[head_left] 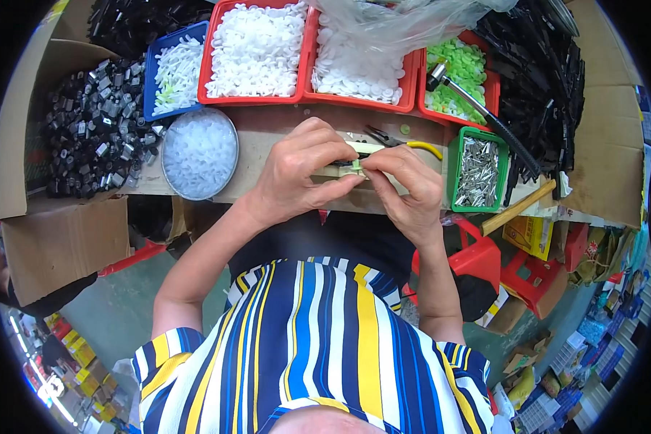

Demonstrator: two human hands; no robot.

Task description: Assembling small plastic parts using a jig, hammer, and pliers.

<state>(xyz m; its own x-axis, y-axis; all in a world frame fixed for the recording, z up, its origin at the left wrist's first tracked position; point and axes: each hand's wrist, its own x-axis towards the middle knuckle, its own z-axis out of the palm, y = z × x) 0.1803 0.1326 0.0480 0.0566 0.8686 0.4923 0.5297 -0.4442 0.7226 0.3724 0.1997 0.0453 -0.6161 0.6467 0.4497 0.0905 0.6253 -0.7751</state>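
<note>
My two hands meet over the bench, fingertips almost touching. Between them is a small pale green plastic part [355,166], with a dark bit beside it; the fingers cover much of both. My left hand [300,168] pinches this part from its left side with thumb and forefinger. From the other side, my right hand [409,186] pinches at the same part with its fingertips. Just behind the hands lie pliers [421,147] with yellow handles. A pale strip or block [364,147] shows partly behind the left fingers.
Red bins of white plastic pieces [257,50] and green pieces [456,72] line the back, under a hammer [477,105]. A round dish [200,153] holds translucent pieces; a green tray [479,172] holds metal pins. Black parts [98,130] fill a carton. A wooden stick [519,207] overhangs the edge.
</note>
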